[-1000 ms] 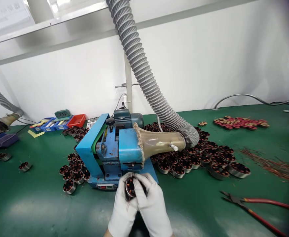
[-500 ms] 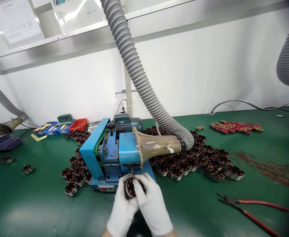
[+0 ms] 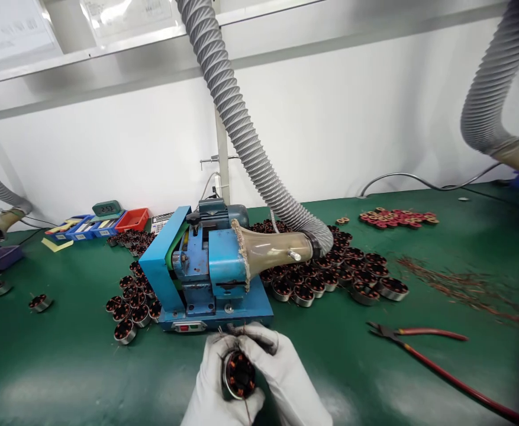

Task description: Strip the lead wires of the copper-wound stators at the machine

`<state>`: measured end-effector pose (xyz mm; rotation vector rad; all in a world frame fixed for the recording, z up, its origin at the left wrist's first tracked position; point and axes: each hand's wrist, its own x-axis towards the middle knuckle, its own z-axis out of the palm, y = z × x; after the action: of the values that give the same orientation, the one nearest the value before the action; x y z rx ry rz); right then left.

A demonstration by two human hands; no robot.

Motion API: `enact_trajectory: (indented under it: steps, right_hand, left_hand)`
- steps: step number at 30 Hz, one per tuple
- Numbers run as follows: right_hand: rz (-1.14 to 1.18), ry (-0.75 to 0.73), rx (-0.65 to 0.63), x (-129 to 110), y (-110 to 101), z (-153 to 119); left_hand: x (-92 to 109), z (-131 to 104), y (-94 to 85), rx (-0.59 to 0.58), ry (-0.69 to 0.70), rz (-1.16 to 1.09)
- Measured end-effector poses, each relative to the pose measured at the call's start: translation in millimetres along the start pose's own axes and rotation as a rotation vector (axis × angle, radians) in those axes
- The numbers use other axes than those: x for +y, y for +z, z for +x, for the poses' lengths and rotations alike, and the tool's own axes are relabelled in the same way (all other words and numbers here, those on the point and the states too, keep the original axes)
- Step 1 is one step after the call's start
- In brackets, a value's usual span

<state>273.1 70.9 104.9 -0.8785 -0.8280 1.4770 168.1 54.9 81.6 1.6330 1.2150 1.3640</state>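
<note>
In the head view a motor stator, a metal ring wound with copper wire around a black inside, is tilted toward me at the bottom middle. My left hand, in a white glove, is closed around its left side and underside. Pressed together at the stator's top edge are the fingers of my right hand, also gloved, pinching its thin wire leads. The fingertips partly hide those leads. Just beyond both hands stands a blue belt-driven machine with a slot in its front.
Many stators cluster behind and right of the machine, others at its left. Red-handled cutters and loose copper wires lie at right. Pinkish rings sit farther back. A grey duct hose reaches down to the machine's hood.
Both hands have drawn the stator back from the machine's slot toward me, and its wound face is now turned more to view. The camera view has shifted slightly right.
</note>
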Motion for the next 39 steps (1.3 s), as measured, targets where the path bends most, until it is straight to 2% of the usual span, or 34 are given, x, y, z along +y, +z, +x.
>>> enact_trajectory:
  steps: [4,7,9,11,13,15,18,24,31,34,39]
  right_hand:
    - [0.188,-0.021,0.085,-7.4,-0.7,10.0]
    - [0.303,-0.096,0.231,-13.4,-12.0,18.6]
    - [0.191,-0.125,0.277,-11.0,-15.3,19.0]
    - [-0.039,-0.170,0.197,-2.7,-12.1,15.4]
    - [-0.293,-0.275,0.126,8.2,-4.8,11.9]
    - [-0.489,-0.368,0.175,17.4,2.0,13.3]
    - [-0.644,-0.363,0.287,22.6,5.1,26.0]
    - [-0.758,-0.427,0.292,13.6,-0.8,53.3]
    - [-0.809,-0.400,0.251,6.1,-2.0,58.1]
    - [-0.812,-0.394,0.265,6.3,-0.5,54.6]
    - [-0.786,-0.475,0.268,17.0,1.5,33.9]
  left_hand:
    - [-7.7,-9.4,1.3,0.010,0.099,0.048]
    - [-8.3,-10.6,-1.3,0.079,0.075,0.123]
    - [-9.5,-5.6,-2.0,0.095,0.009,0.158]
    - [-13.8,2.9,-0.1,0.073,-0.057,0.134]
    - [-21.4,12.9,5.0,0.069,-0.101,0.050]
    - [-30.8,22.7,12.3,0.103,-0.147,-0.064]
    - [-42.3,36.4,23.0,0.144,-0.212,-0.197]
    - [-46.3,58.2,32.8,0.152,-0.220,-0.283]
    - [-42.9,65.9,37.2,0.167,-0.226,-0.294]
    - [-41.6,61.4,35.1,0.163,-0.231,-0.298]
    - [-46.6,37.2,25.3,0.195,-0.274,-0.304]
